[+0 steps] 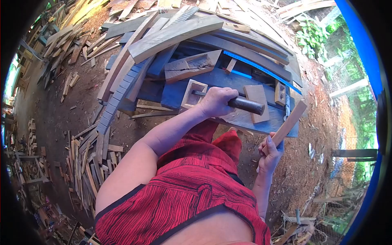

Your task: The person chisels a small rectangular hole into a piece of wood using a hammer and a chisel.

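Note:
My left hand [218, 101] is closed around a chisel [250, 106], whose dark handle sticks out to the right. Its metal blade lies at the opening of a hollowed wooden block [186, 96] on the bench. On the right, my right hand [269, 154] grips a wooden bar [290, 121] by its lower end, the upper end tilted up past the bench edge. Beside the chisel handle rests a flat piece of wood [256, 97]. Farther right sits a small block with square holes [280, 94].
The dark workbench [175, 94] carries a cracked wood block [193, 66], a blue strip [261, 69] and a long thick plank [175, 37] across the back. Wood offcuts [87, 163] lie heaped on the ground at left. A leafy plant [309, 37] grows at the right.

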{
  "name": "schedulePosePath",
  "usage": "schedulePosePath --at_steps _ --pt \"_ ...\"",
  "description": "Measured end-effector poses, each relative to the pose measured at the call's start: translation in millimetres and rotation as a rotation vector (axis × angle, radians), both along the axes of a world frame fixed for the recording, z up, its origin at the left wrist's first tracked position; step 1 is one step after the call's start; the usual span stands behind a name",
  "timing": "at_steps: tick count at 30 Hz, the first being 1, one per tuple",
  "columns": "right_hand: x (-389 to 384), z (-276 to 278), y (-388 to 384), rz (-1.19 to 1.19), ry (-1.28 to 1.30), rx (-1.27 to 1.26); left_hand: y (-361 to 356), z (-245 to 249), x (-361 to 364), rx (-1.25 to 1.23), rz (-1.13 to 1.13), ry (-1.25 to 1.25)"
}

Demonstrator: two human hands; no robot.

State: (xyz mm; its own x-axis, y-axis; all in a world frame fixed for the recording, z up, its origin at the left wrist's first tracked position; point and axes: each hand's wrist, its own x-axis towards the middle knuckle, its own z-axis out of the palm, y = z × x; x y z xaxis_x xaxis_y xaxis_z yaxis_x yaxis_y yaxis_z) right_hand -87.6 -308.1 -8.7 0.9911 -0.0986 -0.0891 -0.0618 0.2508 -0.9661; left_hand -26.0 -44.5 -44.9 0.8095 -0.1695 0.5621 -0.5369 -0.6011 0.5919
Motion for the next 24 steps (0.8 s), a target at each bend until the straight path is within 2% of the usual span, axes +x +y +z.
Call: schedulePosePath --at_steps 3,9,14,15,17,18,24 --pt "-0.8 -0.9 4.6 0.028 0.006 0.007 7.1 2.6 -2.5 -0.034 0.046 -0.03" --pt "-2.0 2.5 22.1 0.091 -0.018 -0.022 22.0 3.5 -5.1 -0.304 -0.084 -0.022" --pt "-4.5 5.9 31.0 0.137 -0.013 -0.052 26.6 3.5 -15.5 -0.394 -0.024 -0.175" --pt "-4.9 5.2 32.3 0.134 -0.016 -0.063 25.0 0.2 -17.5 -0.396 -0.019 -0.178" --pt "-5.0 3.1 31.6 0.132 -0.022 -0.078 19.5 -9.7 -19.6 -0.177 -0.022 -0.333" --pt "-5.0 1.8 29.6 0.146 -0.043 -0.105 15.2 -11.5 -20.8 -0.147 -0.04 -0.362" --pt "-8.3 6.7 27.1 0.136 -0.055 -0.147 9.5 -10.5 -21.6 -0.102 -0.078 -0.325"
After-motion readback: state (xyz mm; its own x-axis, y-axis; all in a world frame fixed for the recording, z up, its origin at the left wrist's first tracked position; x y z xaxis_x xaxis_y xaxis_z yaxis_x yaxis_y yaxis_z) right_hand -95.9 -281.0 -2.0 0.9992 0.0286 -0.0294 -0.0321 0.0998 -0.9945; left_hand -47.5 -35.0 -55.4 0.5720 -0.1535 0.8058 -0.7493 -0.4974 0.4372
